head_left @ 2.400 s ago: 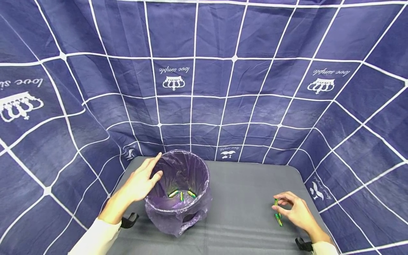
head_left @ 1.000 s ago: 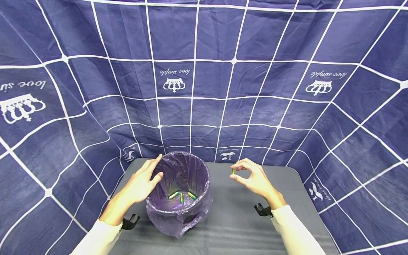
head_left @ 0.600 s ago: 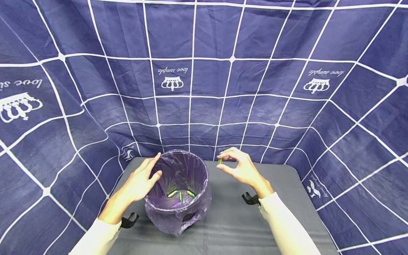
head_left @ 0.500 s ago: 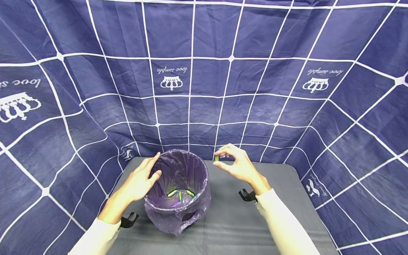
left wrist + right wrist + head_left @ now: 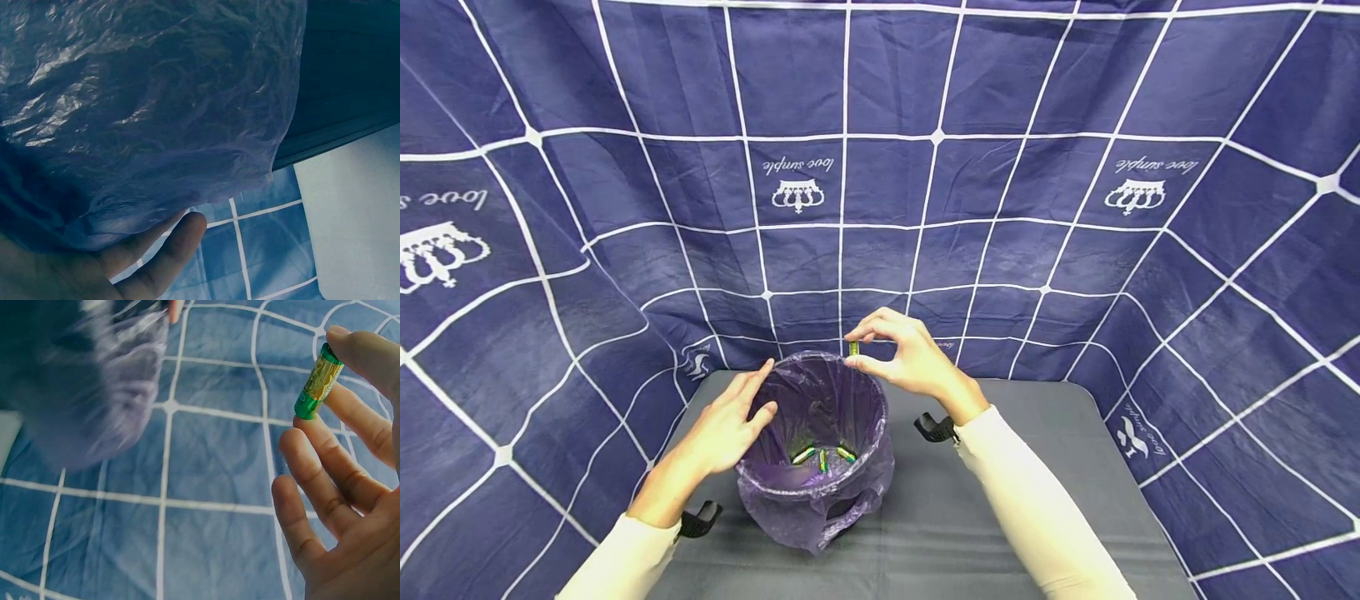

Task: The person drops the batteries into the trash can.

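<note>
Bright, even light, soft shadows — head view bows at edges, wrist views bluish and partly blurred.

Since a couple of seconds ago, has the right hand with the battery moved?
Yes. The right hand, pinching the battery, has travelled left from the mat's right side to just above the far rim of the bin.

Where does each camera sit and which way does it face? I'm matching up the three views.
Head: looks down at the bin, the table, left hand and right hand.
Left wrist: beside the bin's purple liner; left fingers show.
Right wrist: faces the blue cloth; fingers pinch a green battery.
Shared: head and right wrist both show the battery.
</note>
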Available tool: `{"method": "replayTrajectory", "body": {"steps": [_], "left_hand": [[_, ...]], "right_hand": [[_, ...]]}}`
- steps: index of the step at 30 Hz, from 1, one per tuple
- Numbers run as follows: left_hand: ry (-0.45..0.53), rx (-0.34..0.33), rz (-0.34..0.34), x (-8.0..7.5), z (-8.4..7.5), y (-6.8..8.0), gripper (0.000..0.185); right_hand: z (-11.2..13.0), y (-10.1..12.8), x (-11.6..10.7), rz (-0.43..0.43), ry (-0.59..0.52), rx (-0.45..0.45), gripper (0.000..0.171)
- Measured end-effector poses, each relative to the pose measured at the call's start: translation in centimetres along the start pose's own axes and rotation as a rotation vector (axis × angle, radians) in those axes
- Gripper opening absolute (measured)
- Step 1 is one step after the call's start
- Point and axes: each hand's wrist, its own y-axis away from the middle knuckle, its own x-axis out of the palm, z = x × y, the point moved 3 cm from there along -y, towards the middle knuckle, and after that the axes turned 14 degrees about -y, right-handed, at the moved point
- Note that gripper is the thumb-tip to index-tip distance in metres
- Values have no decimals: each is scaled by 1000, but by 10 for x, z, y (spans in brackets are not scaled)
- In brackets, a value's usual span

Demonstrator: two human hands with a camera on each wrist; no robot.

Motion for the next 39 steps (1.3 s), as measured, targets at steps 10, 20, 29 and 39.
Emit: {"method": "replayTrajectory", "body": {"steps": [10,20,29,39], "left_hand": [[4,2,6,1,0,2,72],[7,3,5,2,-1,1,72],[3,1,6,1,-2,0,72],[4,1,3,2,0,-1,72]], "right_hand": [[14,-36,28,78,-26,-4,31],[15,-45,40,106,-30,7,33],[14,-43,43,121,-17,42,37],[10,-35,43,147,0,74,43]]}}
